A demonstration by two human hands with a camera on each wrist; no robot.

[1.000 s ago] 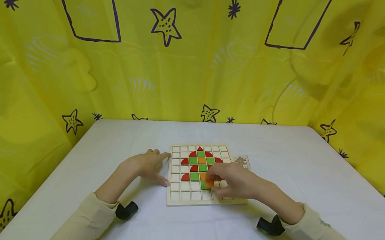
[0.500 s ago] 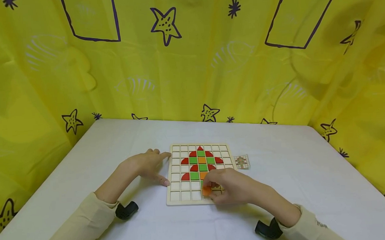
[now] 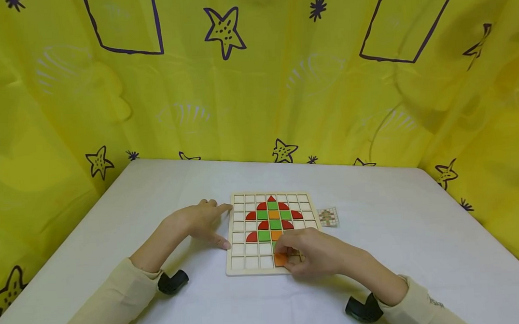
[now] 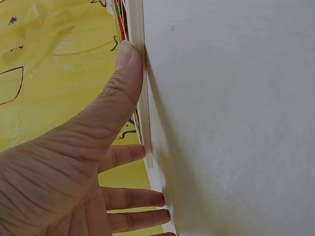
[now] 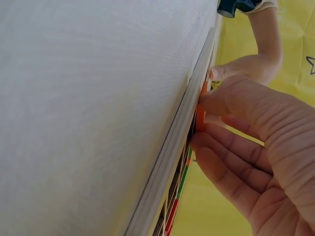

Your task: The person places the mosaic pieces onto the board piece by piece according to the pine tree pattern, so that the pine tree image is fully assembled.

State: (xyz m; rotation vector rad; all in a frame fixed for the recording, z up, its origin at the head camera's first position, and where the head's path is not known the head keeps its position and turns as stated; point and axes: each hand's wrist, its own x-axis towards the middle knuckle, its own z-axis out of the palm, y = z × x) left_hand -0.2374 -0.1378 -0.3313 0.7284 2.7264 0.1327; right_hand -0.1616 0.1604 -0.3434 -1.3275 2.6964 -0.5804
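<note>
A wooden grid board [image 3: 251,263] lies on the table, with red, green and orange tiles forming a tree-like figure. My left hand [image 3: 199,224] rests at its left edge, thumb and index fingertip touching the frame, as the left wrist view also shows. Over the bottom row, my right hand [image 3: 313,251] pinches an orange square tile [image 3: 280,260] at a cell in the column of the figure's trunk. In the right wrist view, thumb and fingers are on the orange tile [image 5: 200,115] at the board's near edge. My right hand hides the board's lower right cells.
A small pattern card [image 3: 328,217] lies just right of the board, showing a similar figure. A white cloth covers the table [image 3: 178,185]. Yellow curtains [image 3: 256,85] with drawn stars stand behind and at both sides.
My right hand has moved slightly toward the board's near edge, bringing the orange tile from beside the lower green tile down to the bottom row. My left hand keeps its place.
</note>
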